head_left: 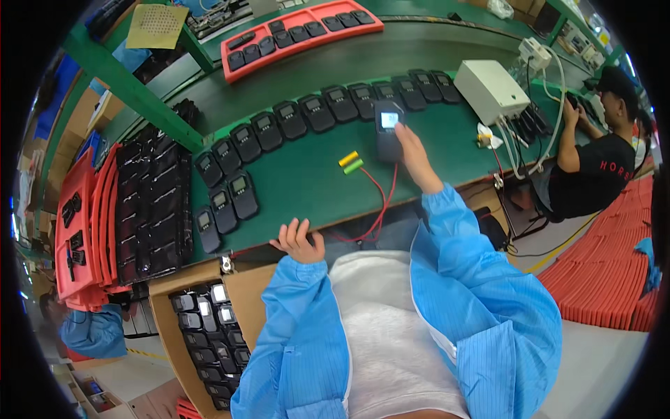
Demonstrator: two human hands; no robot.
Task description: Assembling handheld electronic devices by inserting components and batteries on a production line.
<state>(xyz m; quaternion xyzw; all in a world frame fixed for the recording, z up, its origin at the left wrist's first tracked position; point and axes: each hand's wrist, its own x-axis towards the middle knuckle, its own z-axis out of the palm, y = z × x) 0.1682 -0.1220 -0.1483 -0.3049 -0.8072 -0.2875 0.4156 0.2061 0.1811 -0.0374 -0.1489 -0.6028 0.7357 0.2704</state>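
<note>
My right hand (417, 159) grips the right side of a black handheld device (388, 143), thumb beside its lit screen. Left of it on the green mat (293, 188) lie a yellow and a green battery-like cylinder (351, 163), side by side. A red wire (382, 209) loops from the cylinders past the table's front edge and back up to the device. My left hand (300, 241) lies on the table's front edge with fingers stretched out, holding nothing. Several similar black devices (287, 119) stand in a curved row behind, and more (222, 209) are grouped at the left.
A cardboard box (164, 307) of similar devices stands below the table at left. Red trays (105, 230) are stacked beyond it. A white box (494, 91) with cables stands at right, near a seated co-worker (593, 160). A red tray of devices (303, 52) lies at the back.
</note>
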